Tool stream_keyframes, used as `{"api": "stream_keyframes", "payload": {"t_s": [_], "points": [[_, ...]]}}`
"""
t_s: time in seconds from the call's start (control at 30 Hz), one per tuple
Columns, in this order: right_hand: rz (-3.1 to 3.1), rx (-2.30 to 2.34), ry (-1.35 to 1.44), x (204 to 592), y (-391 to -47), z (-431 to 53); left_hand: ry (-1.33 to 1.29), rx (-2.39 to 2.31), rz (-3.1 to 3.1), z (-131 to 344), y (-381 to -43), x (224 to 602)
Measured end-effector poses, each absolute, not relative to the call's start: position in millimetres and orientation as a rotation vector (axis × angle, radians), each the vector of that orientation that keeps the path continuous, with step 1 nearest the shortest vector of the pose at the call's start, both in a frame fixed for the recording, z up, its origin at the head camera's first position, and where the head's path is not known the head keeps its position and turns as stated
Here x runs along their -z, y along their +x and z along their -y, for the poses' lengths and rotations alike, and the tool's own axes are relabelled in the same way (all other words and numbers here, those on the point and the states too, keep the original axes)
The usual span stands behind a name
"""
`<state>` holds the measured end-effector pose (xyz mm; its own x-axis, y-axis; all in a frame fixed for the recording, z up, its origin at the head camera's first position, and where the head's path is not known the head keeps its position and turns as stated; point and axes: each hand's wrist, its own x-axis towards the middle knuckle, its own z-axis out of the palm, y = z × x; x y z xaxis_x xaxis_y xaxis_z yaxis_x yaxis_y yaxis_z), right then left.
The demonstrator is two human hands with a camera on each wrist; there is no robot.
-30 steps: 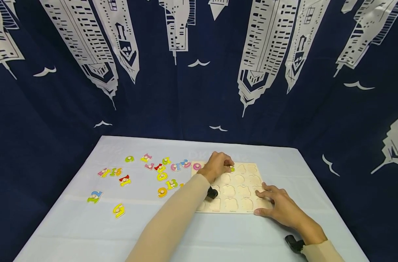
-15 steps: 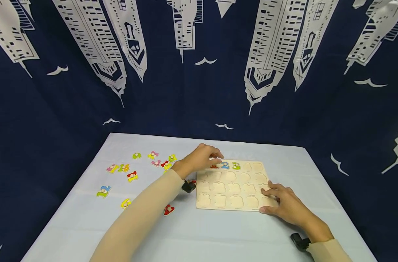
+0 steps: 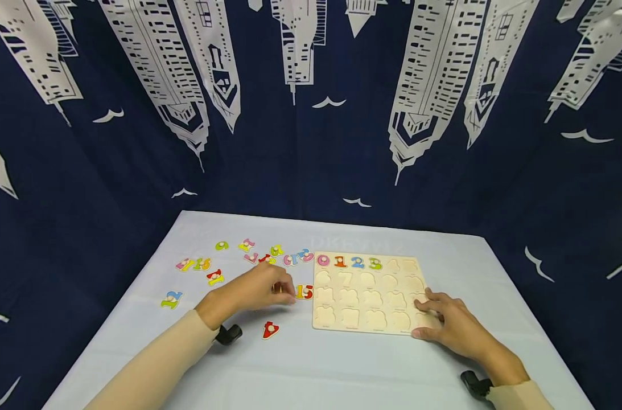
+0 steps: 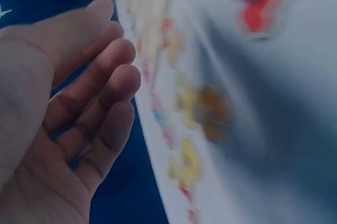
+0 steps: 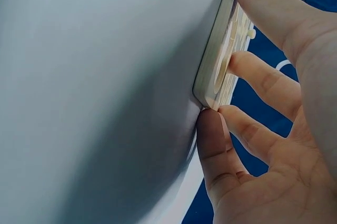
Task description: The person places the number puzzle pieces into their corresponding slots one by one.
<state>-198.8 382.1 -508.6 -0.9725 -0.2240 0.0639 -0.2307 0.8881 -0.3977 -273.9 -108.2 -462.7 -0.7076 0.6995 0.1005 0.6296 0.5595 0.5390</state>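
Note:
My left hand (image 3: 262, 287) hovers low over the table left of the wooden number puzzle board (image 3: 362, 327), fingers bent loosely. The left wrist view shows nothing between the thumb and fingers of that left hand (image 4: 68, 97). Just beyond its fingertips lies a 15 piece (image 3: 304, 292). My right hand (image 3: 456, 327) rests on the board's right side, thumb at the near corner; the right wrist view shows its fingertips (image 5: 210, 124) against the board's corner. Along the board's top row sit a pink 0 (image 3: 323, 260), red 1 (image 3: 340, 261), blue 2 (image 3: 358, 262) and green 3 (image 3: 375, 263).
Loose number pieces lie left of the board, including a red piece (image 3: 270, 329) nearest me, a blue-green 12 (image 3: 171, 299), a red-yellow piece (image 3: 215, 277) and a green 9 (image 3: 221, 245). A white cloth covers the table (image 3: 311, 370); a dark blue printed curtain (image 3: 290, 154) hangs behind.
The left hand has let go of the green 3 in the board's top row and moved left and nearer, to beside the loose pieces. My right hand stays at the board.

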Motion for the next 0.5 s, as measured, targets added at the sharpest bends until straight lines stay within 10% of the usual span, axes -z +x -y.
{"api": "stream_keyframes", "payload": {"t_s": [0.5], "points": [[3.066, -0.648, 0.348, 509, -199, -382, 1.148, -0.923, -2.472, 159, -239, 502]]}}
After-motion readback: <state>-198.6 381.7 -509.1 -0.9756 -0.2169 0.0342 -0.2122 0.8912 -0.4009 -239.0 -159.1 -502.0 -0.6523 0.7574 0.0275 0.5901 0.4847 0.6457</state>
